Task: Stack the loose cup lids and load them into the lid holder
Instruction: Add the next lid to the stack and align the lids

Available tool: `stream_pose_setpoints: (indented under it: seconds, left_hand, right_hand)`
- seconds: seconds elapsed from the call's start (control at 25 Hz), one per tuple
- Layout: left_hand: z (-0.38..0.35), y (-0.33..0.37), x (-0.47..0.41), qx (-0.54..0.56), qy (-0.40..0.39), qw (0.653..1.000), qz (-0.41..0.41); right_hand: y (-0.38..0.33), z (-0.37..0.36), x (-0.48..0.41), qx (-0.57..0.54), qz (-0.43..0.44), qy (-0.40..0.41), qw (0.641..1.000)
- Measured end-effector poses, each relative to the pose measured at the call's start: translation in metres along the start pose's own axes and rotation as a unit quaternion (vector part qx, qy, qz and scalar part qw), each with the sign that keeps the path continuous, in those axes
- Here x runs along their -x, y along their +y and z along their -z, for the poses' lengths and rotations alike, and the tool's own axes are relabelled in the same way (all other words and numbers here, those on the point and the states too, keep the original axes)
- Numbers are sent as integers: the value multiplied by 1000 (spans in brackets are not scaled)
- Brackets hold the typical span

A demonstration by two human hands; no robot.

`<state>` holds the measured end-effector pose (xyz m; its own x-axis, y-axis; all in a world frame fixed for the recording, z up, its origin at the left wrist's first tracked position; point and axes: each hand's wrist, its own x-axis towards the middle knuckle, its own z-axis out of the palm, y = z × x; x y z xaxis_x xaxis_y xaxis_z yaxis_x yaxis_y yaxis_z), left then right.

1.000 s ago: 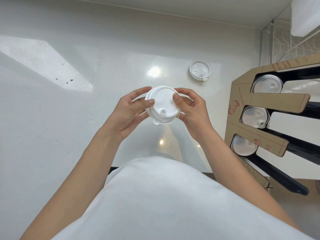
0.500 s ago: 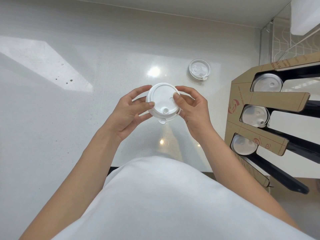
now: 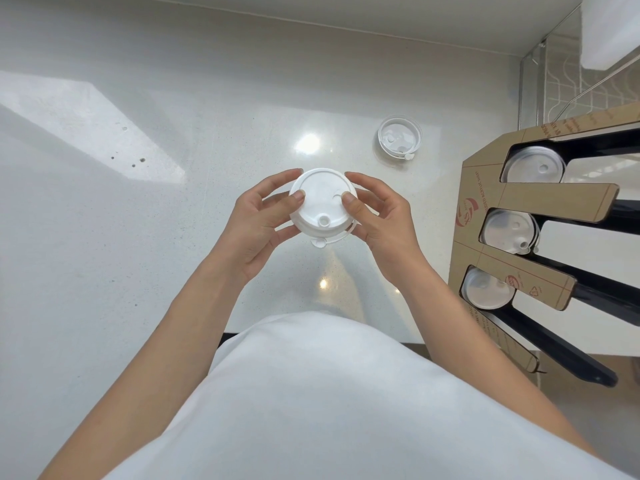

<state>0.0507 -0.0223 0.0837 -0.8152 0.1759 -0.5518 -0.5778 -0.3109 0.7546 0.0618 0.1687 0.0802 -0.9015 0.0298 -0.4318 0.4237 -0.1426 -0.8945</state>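
Both the left hand (image 3: 258, 225) and right hand (image 3: 382, 225) pinch a white lid stack (image 3: 320, 206) above the tabletop (image 3: 104, 237). Far right lies one loose lid (image 3: 399, 136). The cardboard lid holder (image 3: 485, 209) at right bears red printing too small to read.

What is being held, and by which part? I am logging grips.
A stack of white lids, pinched at its rim between both hands, left hand and right hand, thumbs on top.

A café or drinks-shop service area: a cardboard lid holder (image 3: 485, 188) with three slots of cup lids stands right of a pale speckled desk (image 3: 173, 237).
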Motion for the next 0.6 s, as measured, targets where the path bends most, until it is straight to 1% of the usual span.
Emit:
stream_pose_setpoints:
  seconds: [0.32, 0.6]
  left_hand:
    - [-3, 1, -3, -9, -2, 1000, -4]
    - [-4, -2, -4, -11, 23, 1000, 17]
  right_hand:
    - [2, 2, 0, 7, 11, 28, 1000]
    - [7, -1, -3, -2, -3, 69, 998]
